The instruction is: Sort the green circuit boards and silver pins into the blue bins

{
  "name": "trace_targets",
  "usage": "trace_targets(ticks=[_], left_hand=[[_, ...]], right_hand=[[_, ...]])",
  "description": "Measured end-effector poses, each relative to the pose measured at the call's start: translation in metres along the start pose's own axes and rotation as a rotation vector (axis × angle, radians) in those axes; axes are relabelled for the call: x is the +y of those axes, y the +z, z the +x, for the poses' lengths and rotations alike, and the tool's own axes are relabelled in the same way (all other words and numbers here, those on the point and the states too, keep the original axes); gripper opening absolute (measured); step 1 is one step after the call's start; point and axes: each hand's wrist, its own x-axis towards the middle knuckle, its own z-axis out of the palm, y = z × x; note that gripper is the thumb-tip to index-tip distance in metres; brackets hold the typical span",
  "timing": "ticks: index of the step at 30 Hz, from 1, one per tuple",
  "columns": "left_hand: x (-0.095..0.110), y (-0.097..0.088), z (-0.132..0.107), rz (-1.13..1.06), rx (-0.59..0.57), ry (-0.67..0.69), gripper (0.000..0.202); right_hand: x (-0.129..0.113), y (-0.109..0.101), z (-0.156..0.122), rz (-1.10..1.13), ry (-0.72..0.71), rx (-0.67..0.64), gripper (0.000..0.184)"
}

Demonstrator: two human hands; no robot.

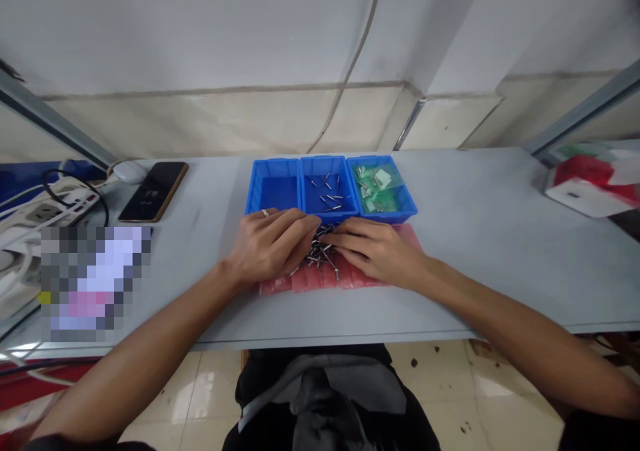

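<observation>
Blue bins (330,187) sit on our grey surface (500,197) by a white wall (200,37); our left grip (270,245) and right grip (375,251) cover metal pins (320,251), hold unclear.

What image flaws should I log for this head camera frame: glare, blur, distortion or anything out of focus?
In the head view, wide-angle distortion bows the table edge and stretches the forearms; a pixelated patch obscures something at left; glare lies on the floor tiles; the left hand, right hand and metal pins look reasonably sharp.
</observation>
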Motion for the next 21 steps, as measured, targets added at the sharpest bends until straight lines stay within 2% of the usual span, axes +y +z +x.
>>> trace_targets(ticks=[5, 8, 11, 16, 21], left_hand=[[0.0, -0.001, 0.001, -0.004, -0.002, 0.013, 0.019], [-0.001, -0.002, 0.001, 0.007, -0.003, 0.023, 0.018], [-0.001, -0.002, 0.001, 0.006, -0.003, 0.022, 0.019], [0.0, -0.001, 0.0, -0.003, 0.001, 0.029, 0.02], [0.001, 0.0, 0.001, -0.043, 0.001, 0.031, 0.023]], right_hand=[[-0.008, -0.012, 0.007, 0.183, 0.105, 0.18, 0.033], [-0.012, -0.02, 0.01, 0.353, 0.184, 0.268, 0.025], [-0.012, -0.023, 0.011, 0.444, 0.247, 0.284, 0.015], [-0.011, -0.025, 0.011, 0.429, 0.313, 0.356, 0.005], [-0.015, -0.025, 0.009, 0.724, 0.459, 0.394, 0.007]])
